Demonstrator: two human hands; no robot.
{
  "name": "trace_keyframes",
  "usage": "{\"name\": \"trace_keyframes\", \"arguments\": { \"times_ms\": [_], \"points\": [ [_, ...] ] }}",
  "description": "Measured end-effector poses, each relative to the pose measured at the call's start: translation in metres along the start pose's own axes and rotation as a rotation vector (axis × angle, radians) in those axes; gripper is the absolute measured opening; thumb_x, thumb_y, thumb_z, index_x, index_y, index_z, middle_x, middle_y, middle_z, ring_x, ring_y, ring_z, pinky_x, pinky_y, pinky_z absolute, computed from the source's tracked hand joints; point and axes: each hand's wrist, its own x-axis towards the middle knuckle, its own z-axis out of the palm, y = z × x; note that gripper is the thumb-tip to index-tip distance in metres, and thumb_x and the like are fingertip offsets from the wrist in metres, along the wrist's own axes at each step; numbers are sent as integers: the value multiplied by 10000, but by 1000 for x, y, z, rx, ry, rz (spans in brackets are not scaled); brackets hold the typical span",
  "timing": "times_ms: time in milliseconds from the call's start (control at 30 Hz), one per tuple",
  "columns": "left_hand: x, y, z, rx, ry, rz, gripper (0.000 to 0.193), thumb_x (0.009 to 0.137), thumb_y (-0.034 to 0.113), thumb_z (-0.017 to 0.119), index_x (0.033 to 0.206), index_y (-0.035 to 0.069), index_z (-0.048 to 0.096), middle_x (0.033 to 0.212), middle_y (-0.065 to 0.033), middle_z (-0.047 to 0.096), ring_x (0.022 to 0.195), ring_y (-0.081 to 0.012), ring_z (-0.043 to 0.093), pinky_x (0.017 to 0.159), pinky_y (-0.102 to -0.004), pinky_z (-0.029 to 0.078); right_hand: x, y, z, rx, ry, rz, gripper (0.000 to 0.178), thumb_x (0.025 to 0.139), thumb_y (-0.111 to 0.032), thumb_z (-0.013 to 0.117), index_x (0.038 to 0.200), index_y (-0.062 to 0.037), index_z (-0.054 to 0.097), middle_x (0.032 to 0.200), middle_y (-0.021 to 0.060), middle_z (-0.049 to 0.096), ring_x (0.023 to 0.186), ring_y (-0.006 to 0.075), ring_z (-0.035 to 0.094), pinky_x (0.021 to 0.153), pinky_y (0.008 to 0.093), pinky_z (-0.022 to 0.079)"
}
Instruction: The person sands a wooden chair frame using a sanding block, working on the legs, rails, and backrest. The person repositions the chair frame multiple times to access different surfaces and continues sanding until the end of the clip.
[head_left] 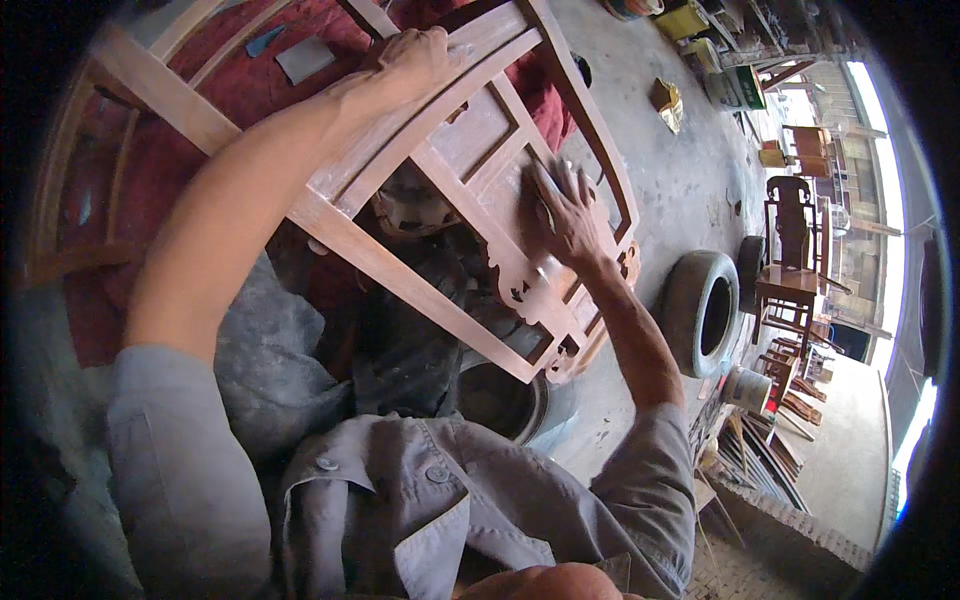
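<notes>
An unfinished wooden chair frame lies tilted across my lap, its pale wood dusty. My left hand is closed over the frame's far rail, its arm reaching across the upper left. On the carved back panel rests my right hand, with its fingers stretched out and lying flat against the wood. Whether a thin sheet lies beneath those fingers is hidden. Scrolled edges and small cut-outs shape the near end of the panel.
Red cloth lies at the upper left, bearing a small grey sheet. A tyre stands on the concrete floor to the right. Beyond it are a finished wooden chair, a white bucket and stacked wood strips.
</notes>
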Motion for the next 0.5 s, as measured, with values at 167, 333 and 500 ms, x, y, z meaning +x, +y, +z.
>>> {"name": "trace_keyframes", "arguments": {
  "times_ms": [167,333,500],
  "points": [
    [4,19,-10,-3,-62,-25,570,901,520,581,1062,-24,632,998,-287,687,962,-455,665,840,-519,525,-63,4,-4,143,18,38,665,896,-91,532,1523,-18,321,1563,206,334,1496,390,198,1218,560,111],
    [1,13,-10,-21,-21,-72,531,899,501,600,1028,-12,650,976,-281,692,944,-447,674,838,-515,527,24,-60,4,101,248,190,498,942,-102,527,1427,-7,460,1478,242,446,1427,412,345,1205,521,211],
    [3,22,-9,-18,4,-62,498,917,492,572,1010,10,655,982,-271,692,964,-460,659,842,-528,514,-96,-44,24,45,273,489,540,903,-55,575,1433,-20,475,1476,225,462,1417,413,366,1180,531,260]
  ]
}}
